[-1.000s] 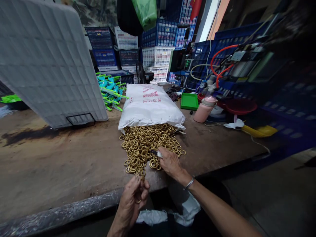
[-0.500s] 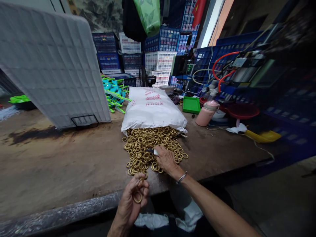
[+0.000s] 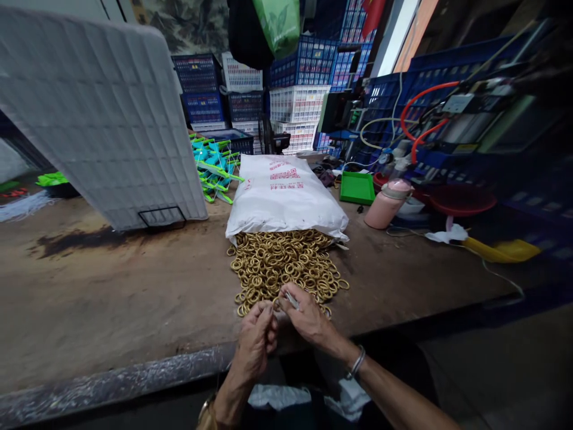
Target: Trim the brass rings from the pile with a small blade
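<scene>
Gold-coloured rings (image 3: 286, 257) lie in a heap at the mouth of a white printed sack (image 3: 286, 200). Just in front of the heap, my left hand (image 3: 256, 334) is closed in a pinch on a gold ring (image 3: 276, 305), mostly covered by the fingers. My right hand (image 3: 308, 319) meets it from the right, its fingers wrapped round a small pale, knife-like tool (image 3: 292, 300). The tool's working end is hidden between the hands, so I cannot tell whether it touches the ring.
A tall pale ribbed panel (image 3: 102, 119) stands on the left of the worktable (image 3: 134, 298). Behind the sack lie green and turquoise pieces (image 3: 215, 167). Further right are a green tray (image 3: 357, 187), a pink bottle (image 3: 387, 205) and a machine with orange hoses (image 3: 405, 113).
My right hand has drawn back from the heap with the tool and come against my left hand. My left hand, earlier looser with a ring hanging in it, has closed into a pinch.
</scene>
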Available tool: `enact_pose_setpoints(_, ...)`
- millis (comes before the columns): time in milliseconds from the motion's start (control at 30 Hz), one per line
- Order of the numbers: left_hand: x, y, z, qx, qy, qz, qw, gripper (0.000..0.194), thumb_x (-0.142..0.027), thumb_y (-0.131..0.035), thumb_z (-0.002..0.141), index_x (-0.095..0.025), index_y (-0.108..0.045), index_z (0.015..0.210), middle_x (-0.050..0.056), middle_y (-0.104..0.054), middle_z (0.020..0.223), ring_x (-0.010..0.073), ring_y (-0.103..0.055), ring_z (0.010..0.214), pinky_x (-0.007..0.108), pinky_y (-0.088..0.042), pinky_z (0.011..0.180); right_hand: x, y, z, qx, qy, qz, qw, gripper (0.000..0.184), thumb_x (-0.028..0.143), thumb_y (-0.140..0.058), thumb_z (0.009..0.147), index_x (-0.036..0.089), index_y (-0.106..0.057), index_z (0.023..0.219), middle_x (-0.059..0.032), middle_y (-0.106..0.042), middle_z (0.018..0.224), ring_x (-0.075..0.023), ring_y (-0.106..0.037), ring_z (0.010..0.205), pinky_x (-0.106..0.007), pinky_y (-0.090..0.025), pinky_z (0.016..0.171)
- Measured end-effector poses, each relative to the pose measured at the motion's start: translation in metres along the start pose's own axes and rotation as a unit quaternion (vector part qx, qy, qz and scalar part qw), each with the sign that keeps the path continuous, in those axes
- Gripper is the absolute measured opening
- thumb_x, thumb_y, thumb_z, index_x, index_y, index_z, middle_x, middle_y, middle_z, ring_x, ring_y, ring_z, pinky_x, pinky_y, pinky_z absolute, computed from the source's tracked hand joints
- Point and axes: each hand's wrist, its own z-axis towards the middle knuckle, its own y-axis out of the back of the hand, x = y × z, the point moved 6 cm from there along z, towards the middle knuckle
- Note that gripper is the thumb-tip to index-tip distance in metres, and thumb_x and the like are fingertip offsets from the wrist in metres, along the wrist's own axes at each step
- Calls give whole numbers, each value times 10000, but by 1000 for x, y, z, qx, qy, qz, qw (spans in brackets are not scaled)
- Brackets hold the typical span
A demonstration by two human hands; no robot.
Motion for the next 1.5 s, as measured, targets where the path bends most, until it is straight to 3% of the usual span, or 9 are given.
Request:
enact_pose_setpoints(233, -8, 5, 6, -54, -67, 143, 986, 323, -452, -644, 656, -154, -524, 622, -75, -418, 452, 25, -304, 347, 151, -194, 337, -6, -2, 3, 5, -38, 45, 998, 208, 306, -436, 808, 176, -450, 646, 59, -404, 590, -83, -369, 569, -198, -308, 539)
enact_pose_setpoints(467, 1, -6, 1, 42, 9, 92, 995, 359, -503, -548, 723, -169, -471, 613, -91, -358, 416, 22, -224, 312, 148, -160, 325, -7, -6, 2, 10, -50, 40, 998, 200, 301, -458, 784, 180, -452, 624, 65, -408, 565, -79, -366, 547, -191, -294, 515)
enact_pose_setpoints(600, -1, -8, -2, 48, 6, 62, 997, 309, -463, -573, 723, -165, -492, 699, -72, -431, 521, 16, -240, 352, 135, -165, 337, -11, -8, 1, 28, -78, 101, 991, 217, 290, -378, 821, 182, -454, 650, 47, -469, 566, -85, -424, 534, -193, -322, 521)
enact_pose_setpoints(767, -4, -13, -5, 41, -2, 71, 997, 301, -453, -576, 725, -167, -488, 694, -68, -445, 528, 17, -255, 357, 137, -170, 338, -9, 2, -6, -8, -35, -49, 998, 183, 225, -371, 811, 189, -445, 647, 32, -475, 583, -95, -407, 540, -204, -280, 525)
enact_pose_setpoints(867, -6, -14, -5, 31, -11, 98, 995, 330, -473, -568, 721, -166, -475, 648, -80, -400, 461, 21, -248, 343, 143, -177, 339, -3, -1, -14, 31, 2, -136, 990, 118, 126, -390, 743, 196, -469, 689, 28, -492, 595, -99, -392, 537, -212, -240, 518)
enact_pose_setpoints(1000, -11, -12, -6, 5, -38, 141, 989, 371, -513, -596, 673, -164, -481, 621, -79, -401, 435, 27, -282, 345, 149, -201, 348, 4, -5, -21, 72, 26, -221, 972, 206, 54, -398, 651, 196, -483, 773, 12, -536, 628, -111, -429, 555, -229, -225, 531)
enact_pose_setpoints(1133, -10, -10, -13, -2, -42, 165, 985, 412, -539, -606, 646, -153, -480, 573, -71, -416, 423, 24, -284, 345, 148, -190, 346, -2, -5, -21, 80, 7, -293, 953, 234, 70, -399, 685, 190, -480, 869, -16, -581, 693, -130, -492, 599, -240, -226, 536)
enact_pose_setpoints(1267, 0, -12, -24, 40, 12, 126, 991, 321, -470, -597, 705, -156, -528, 705, -55, -489, 487, 24, -314, 363, 140, -198, 351, -28, 25, -22, 19, -72, -340, 937, 228, 74, -399, 713, 175, -491, 895, -36, -600, 716, -139, -524, 616, -244, -233, 538)
enact_pose_setpoints(1500, 13, -23, -30, 56, 86, 35, 994, 337, -454, -640, 666, -141, -551, 752, 56, -629, 784, 53, -420, 448, 149, -222, 334, -92, 122, -37, -175, -210, -329, 904, 135, 162, -385, 808, 168, -509, 862, -44, -600, 708, -146, -530, 651, -231, -251, 551)
